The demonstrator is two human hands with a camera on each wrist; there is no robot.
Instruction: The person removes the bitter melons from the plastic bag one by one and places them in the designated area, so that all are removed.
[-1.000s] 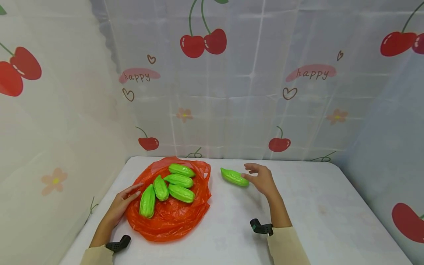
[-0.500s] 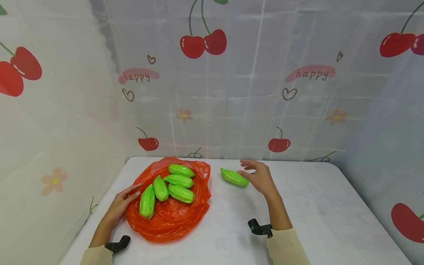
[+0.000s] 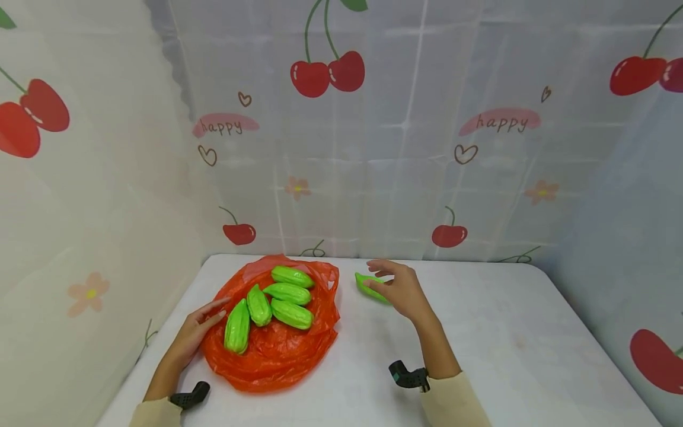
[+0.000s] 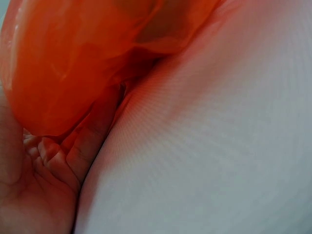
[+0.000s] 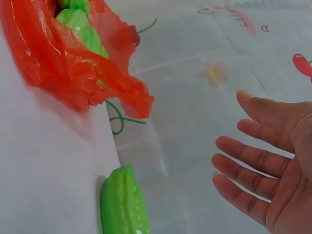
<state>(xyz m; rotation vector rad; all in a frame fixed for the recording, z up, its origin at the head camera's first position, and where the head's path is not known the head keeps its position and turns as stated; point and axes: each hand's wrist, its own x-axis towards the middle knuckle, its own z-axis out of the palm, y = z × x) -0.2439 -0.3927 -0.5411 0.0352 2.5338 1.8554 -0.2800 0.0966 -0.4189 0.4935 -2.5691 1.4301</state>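
A red plastic bag (image 3: pixel 277 362) lies spread on the table at the left, with several light green, ridged bitter melons (image 3: pixel 291 313) on it. My left hand (image 3: pixel 192 338) rests against the bag's left side, its fingers extended; in the left wrist view the bag film (image 4: pixel 63 73) bulges over the palm and hides the fingertips. Right of the bag lies a single bitter melon (image 5: pixel 124 204). Over it hovers my right hand (image 3: pixel 402 290), covering its right part in the head view. Its thumb and fingers are spread apart, holding nothing, as the right wrist view shows.
The white table (image 3: pixel 512 344) extends to the right. A pale curtain (image 3: pixel 363 178) printed with cherries rises behind its back edge, and similar sheets stand at the left and right. Each wrist wears a black camera mount (image 3: pixel 408 375).
My right hand has moved left, from the lone melon's right end to above its middle. The left hand, the bag and the melons stay where they were.
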